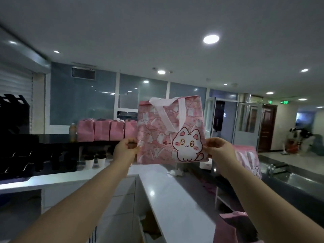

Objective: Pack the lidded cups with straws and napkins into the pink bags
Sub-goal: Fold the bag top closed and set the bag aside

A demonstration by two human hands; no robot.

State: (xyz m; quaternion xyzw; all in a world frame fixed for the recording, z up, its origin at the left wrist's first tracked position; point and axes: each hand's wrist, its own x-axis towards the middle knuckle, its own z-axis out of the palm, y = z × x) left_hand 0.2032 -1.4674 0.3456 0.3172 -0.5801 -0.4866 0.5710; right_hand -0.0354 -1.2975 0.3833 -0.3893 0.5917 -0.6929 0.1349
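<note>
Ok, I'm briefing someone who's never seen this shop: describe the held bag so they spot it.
Above the white counter, mid-view, the left hand and right hand pinch the side edges of one flat pink bag. Unlike the row of pink bags standing on the dark shelf behind, it hangs in the air and shows a big white cat.

Flat, unopened pink bag [168, 130] with white cat print, pale handles drooping down its front, held upright above the bench [157, 190]; row of bags [105, 129], four, standing at its 9 o'clock, two dark-lidded white cups [95, 159] at 8, crumpled napkin [175, 172] at 6, leaning bag [249, 160] at 4.
</note>
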